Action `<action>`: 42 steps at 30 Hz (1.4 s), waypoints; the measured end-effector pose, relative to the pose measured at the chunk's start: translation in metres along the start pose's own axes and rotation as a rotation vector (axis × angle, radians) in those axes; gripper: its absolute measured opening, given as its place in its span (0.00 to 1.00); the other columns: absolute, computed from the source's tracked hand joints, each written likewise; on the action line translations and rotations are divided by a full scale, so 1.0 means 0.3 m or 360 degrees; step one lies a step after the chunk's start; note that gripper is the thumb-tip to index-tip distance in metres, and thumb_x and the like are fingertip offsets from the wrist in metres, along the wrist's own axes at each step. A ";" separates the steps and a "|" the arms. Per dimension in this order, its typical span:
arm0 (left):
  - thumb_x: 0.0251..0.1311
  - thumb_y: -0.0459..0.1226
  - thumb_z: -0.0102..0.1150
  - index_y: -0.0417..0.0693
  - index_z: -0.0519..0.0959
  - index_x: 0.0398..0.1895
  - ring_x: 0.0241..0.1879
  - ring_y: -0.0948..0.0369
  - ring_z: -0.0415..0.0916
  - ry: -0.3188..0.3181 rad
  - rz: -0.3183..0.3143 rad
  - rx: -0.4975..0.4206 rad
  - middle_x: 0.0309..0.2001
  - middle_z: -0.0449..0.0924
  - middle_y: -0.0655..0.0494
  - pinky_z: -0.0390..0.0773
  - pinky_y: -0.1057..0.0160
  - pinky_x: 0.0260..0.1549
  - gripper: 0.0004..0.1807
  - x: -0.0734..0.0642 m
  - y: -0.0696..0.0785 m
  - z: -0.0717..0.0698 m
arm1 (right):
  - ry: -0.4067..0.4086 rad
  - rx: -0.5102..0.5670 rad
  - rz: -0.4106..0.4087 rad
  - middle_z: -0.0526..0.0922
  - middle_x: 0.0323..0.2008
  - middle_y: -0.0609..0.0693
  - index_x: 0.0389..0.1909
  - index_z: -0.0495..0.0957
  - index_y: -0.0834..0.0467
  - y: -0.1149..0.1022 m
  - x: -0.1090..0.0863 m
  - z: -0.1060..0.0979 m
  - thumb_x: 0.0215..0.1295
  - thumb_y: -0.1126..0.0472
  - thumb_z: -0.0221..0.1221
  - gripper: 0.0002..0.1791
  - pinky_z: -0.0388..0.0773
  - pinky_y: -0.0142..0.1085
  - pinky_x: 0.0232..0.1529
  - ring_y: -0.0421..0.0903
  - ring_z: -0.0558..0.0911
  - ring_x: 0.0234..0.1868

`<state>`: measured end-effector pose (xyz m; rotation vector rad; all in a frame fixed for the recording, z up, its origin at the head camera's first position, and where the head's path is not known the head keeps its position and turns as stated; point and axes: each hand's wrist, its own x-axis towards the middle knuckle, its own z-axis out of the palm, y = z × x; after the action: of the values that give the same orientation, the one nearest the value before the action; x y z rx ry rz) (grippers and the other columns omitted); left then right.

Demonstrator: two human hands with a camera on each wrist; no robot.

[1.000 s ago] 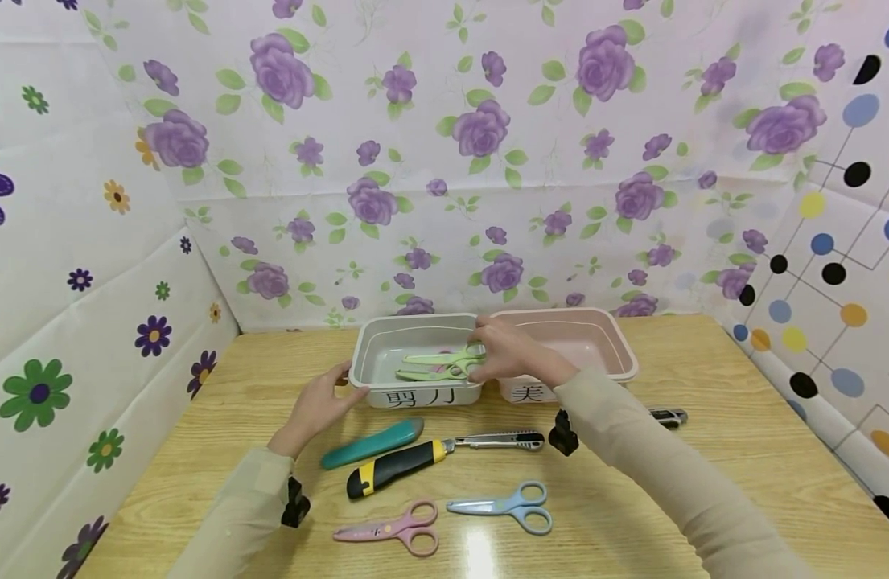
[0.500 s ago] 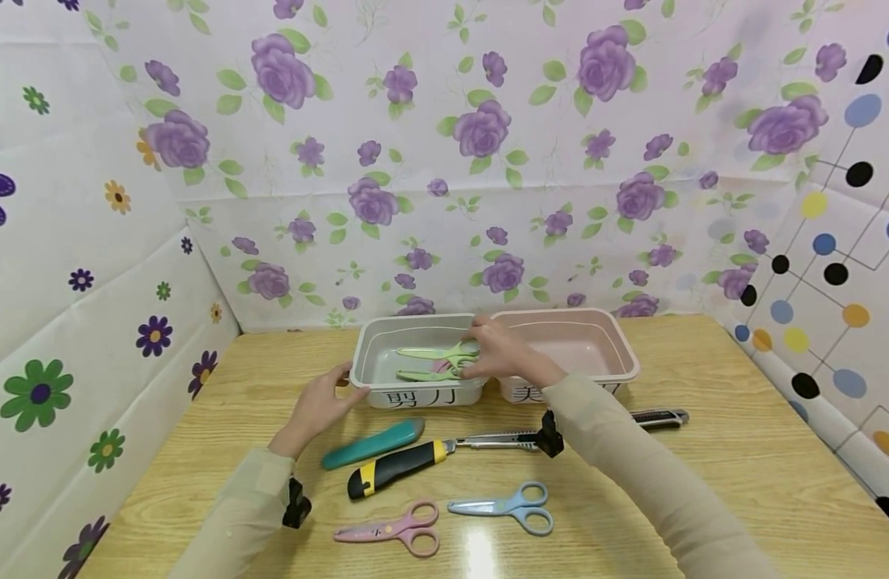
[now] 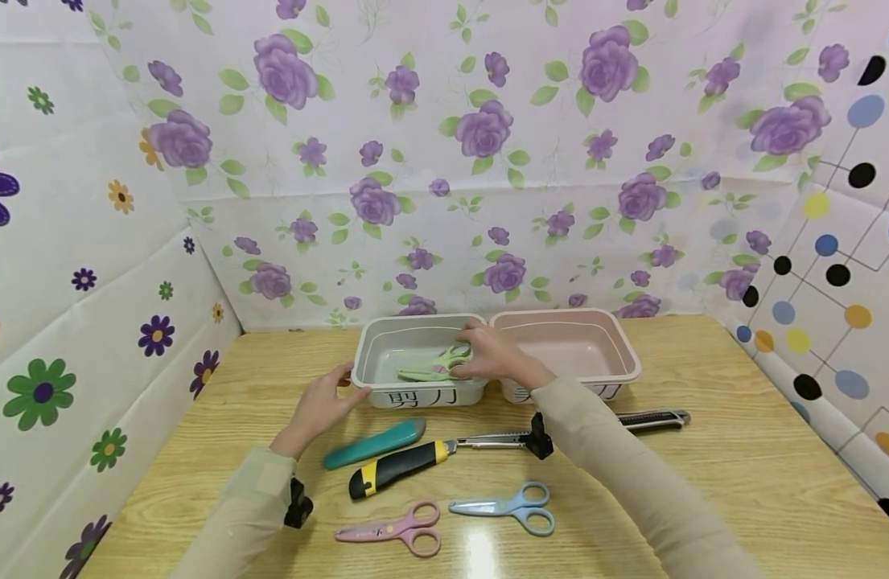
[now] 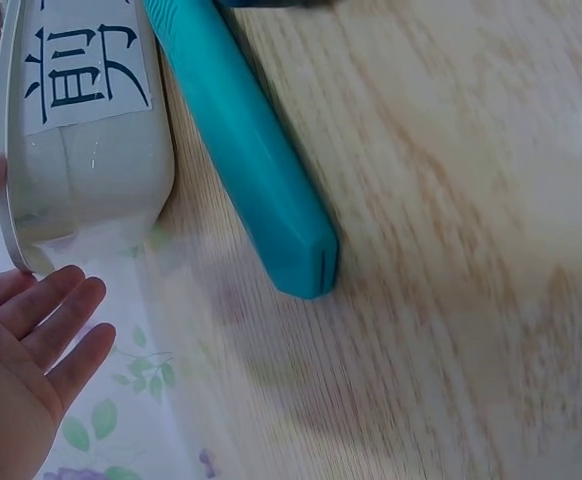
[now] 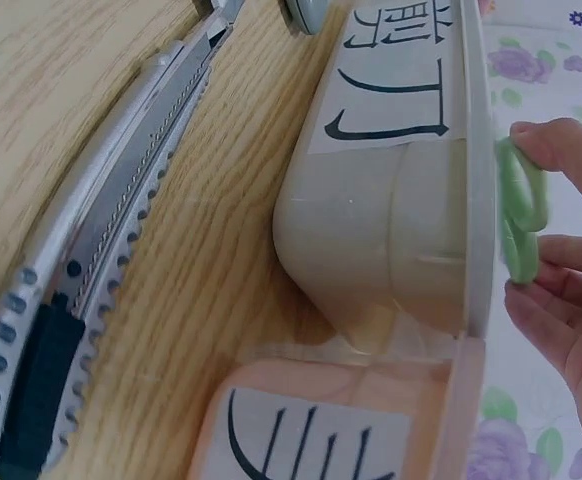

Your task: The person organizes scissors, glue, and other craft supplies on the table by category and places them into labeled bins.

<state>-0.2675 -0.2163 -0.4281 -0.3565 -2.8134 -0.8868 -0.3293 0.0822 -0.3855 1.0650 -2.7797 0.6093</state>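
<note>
Right wrist: right hand (image 5: 581,310) pinches pale-green, round-looped scissors (image 5: 522,190); head: left hand (image 3: 323,410), loosely spread, touches grey bin (image 3: 408,336).

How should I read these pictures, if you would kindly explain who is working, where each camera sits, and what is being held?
There is no machine here, just two bare human hands. The wide pictures come from a camera worn on the head; the close ones come from cameras on the wrists. On the wooden table stand a grey bin and a pink bin, side by side. In front lie a teal-handled tool, a black-and-yellow cutter, a silver cutter, another cutter partly hidden by the right sleeve, pink scissors and blue scissors. The left hand rests against the grey bin's rim. The right hand, over that bin, has its grip on green scissors by the handles.
</note>
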 end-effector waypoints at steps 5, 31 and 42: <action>0.57 0.52 0.56 0.37 0.64 0.62 0.47 0.45 0.74 0.0008 0.0022 0.0010 0.47 0.77 0.42 0.73 0.46 0.42 0.36 -0.001 0.004 0.003 | -0.0019 0.0019 0.0030 0.71 0.53 0.61 0.56 0.69 0.69 -0.003 -0.002 0.010 0.49 0.44 0.65 0.40 0.70 0.45 0.52 0.55 0.72 0.53; 0.58 0.52 0.54 0.37 0.64 0.62 0.47 0.46 0.74 0.0002 0.0012 0.0020 0.47 0.77 0.42 0.73 0.47 0.43 0.35 -0.004 0.004 0.002 | -0.0041 0.0138 0.0013 0.72 0.55 0.60 0.57 0.69 0.65 0.017 -0.114 -0.117 0.50 0.48 0.65 0.36 0.64 0.46 0.59 0.55 0.70 0.57; 0.58 0.52 0.55 0.38 0.64 0.62 0.47 0.46 0.74 0.0007 0.0013 0.0013 0.46 0.77 0.42 0.74 0.47 0.41 0.36 -0.006 0.010 -0.001 | 0.0035 0.0049 -0.0143 0.73 0.47 0.55 0.53 0.73 0.64 0.016 -0.175 -0.157 0.49 0.48 0.66 0.34 0.69 0.41 0.53 0.49 0.72 0.48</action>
<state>-0.2648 -0.2143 -0.4266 -0.3640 -2.8090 -0.8730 -0.2953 0.1370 -0.3564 1.1746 -2.6956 0.6509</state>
